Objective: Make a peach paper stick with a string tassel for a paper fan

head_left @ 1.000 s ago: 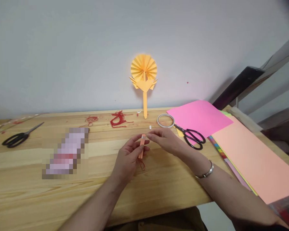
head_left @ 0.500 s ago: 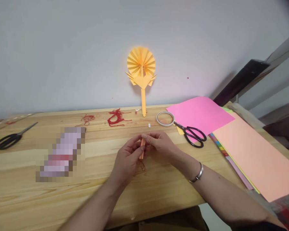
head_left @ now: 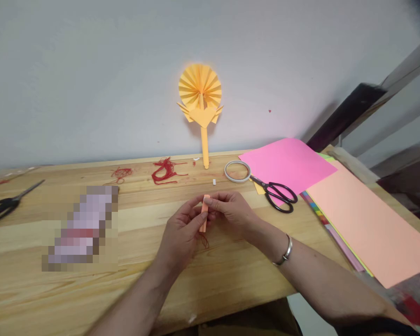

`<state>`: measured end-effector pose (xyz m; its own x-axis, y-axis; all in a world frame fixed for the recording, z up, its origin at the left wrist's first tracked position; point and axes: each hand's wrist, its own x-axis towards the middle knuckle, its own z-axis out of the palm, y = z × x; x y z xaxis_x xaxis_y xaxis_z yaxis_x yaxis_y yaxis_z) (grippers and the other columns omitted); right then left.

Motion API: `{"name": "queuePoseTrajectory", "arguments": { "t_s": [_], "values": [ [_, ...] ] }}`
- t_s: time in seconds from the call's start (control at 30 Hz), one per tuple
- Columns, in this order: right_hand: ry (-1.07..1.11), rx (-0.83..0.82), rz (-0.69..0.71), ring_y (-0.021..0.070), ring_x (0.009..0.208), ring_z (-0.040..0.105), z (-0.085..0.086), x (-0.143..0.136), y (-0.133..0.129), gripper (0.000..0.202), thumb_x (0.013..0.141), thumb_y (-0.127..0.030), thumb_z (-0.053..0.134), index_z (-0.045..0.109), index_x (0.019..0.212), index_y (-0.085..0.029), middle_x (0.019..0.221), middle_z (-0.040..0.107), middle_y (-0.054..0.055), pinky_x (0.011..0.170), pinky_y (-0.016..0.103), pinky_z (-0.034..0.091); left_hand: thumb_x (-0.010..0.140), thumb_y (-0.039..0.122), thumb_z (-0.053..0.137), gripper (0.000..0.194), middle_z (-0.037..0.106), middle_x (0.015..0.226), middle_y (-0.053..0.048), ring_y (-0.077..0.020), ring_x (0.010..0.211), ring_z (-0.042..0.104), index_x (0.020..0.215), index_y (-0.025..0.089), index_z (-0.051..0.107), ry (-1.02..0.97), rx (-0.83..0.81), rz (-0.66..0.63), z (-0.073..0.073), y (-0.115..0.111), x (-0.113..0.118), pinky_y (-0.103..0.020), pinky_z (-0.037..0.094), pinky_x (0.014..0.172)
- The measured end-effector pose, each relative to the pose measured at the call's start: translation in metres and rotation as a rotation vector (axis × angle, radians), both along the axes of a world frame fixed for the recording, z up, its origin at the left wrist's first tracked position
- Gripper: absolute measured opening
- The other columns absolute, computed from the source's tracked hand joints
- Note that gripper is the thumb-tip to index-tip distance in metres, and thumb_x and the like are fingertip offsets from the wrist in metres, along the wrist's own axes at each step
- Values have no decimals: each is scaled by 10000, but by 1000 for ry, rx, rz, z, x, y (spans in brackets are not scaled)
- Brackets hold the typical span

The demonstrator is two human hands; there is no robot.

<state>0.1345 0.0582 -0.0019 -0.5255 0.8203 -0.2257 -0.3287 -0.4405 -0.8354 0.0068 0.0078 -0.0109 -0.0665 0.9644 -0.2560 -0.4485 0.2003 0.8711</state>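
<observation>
From the head camera, here are both hands, drawn close together over the wooden table [head_left: 126, 298], and between them sits a small folded strip of peach paper [head_left: 204, 222], stood nearly on end! The left hand [head_left: 180, 228] pinches it low between thumb and fingers, the right hand [head_left: 231, 210] has its thumb pressed near the top, and a loop of red thread [head_left: 205, 241] dangles just below the left fingers. Straight beyond the hands, a yellow paper fan [head_left: 200, 84] leans upright on the wall, a heart shape at its middle; left of its foot, two red thread tangles. A white scrap [head_left: 214, 182] lies just past the fingertips. Over beyond the right hand come the tape ring [head_left: 238, 180], black-handled scissors [head_left: 263, 184] angled towards it, then a pink sheet [head_left: 289, 163] and a long peach sheet [head_left: 371, 224], with a rainbow-coloured edge [head_left: 317, 208] peeping out beneath. Off to the left hand's side, a lilac object [head_left: 80, 219] with a reddish band, pixelated, so any lettering there is unreadable, and farther out, a second pair of scissors [head_left: 3, 209]
</observation>
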Motion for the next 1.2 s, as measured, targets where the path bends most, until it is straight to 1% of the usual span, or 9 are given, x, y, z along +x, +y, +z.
{"name": "queuePoseTrajectory", "arguments": {
  "t_s": [0.1,0.27,0.33,0.53,0.73,0.97,1.07,1.13,1.2],
  "values": [
    [-23,21,-17,91,510,493,-2,0,0,327,672,-425,757,638,635,-123,530,543,-15,529,236,383,695,201,743,381,711,793,0,-95,707,630,1069,222,668,-20,5,-4,0,0,0,-211,487,687],
    [-64,141,-20,94,521,507,-7,1,0,315,760,-415,685,646,640,-126,552,554,-4,547,244,392,689,200,751,360,713,779,9,-84,695,627,1041,236,689,-39,2,-9,0,0,1,-198,487,681],
    [-66,158,-36,98,510,502,-8,0,1,316,762,-409,680,640,629,-126,540,545,-4,535,249,396,683,198,754,364,714,777,10,-83,691,626,1039,239,694,-45,-2,-11,0,0,2,-196,488,677],
    [-61,91,-67,107,469,487,-6,-1,0,325,698,-413,726,613,592,-127,498,511,-13,488,258,414,690,214,752,399,718,796,0,-91,705,634,1081,232,677,-39,-24,-17,-1,1,1,-205,491,679],
    [-52,124,18,110,523,519,-9,1,1,350,775,-458,656,632,649,-132,534,523,-8,549,259,434,687,214,756,444,721,791,-21,-94,686,631,1120,208,656,-22,-42,18,1,2,0,-196,484,631],
    [-85,106,-10,128,561,540,-12,2,3,329,739,-451,681,671,729,-122,649,601,30,569,286,457,674,238,763,444,729,821,-36,-96,661,628,1106,200,669,9,-52,45,-1,1,-1,-208,488,610],
    [-142,144,-44,126,583,539,-14,3,4,320,749,-442,672,698,760,-124,695,628,42,580,277,444,692,277,751,447,731,840,-29,-103,671,635,1127,218,662,92,-41,43,-1,1,-1,-214,498,613],
    [-197,187,-76,120,594,531,-13,4,4,309,756,-434,664,707,738,-128,683,630,35,588,265,427,722,316,725,434,730,826,-19,-111,672,641,1141,228,657,238,-14,46,0,0,-1,-223,507,622],
    [-248,226,-103,113,590,514,-11,4,4,300,755,-425,664,710,706,-133,643,619,20,586,253,404,763,356,680,411,729,800,-15,-127,682,651,1152,227,655,448,33,57,0,-1,0,-233,515,628]
  ]
}}
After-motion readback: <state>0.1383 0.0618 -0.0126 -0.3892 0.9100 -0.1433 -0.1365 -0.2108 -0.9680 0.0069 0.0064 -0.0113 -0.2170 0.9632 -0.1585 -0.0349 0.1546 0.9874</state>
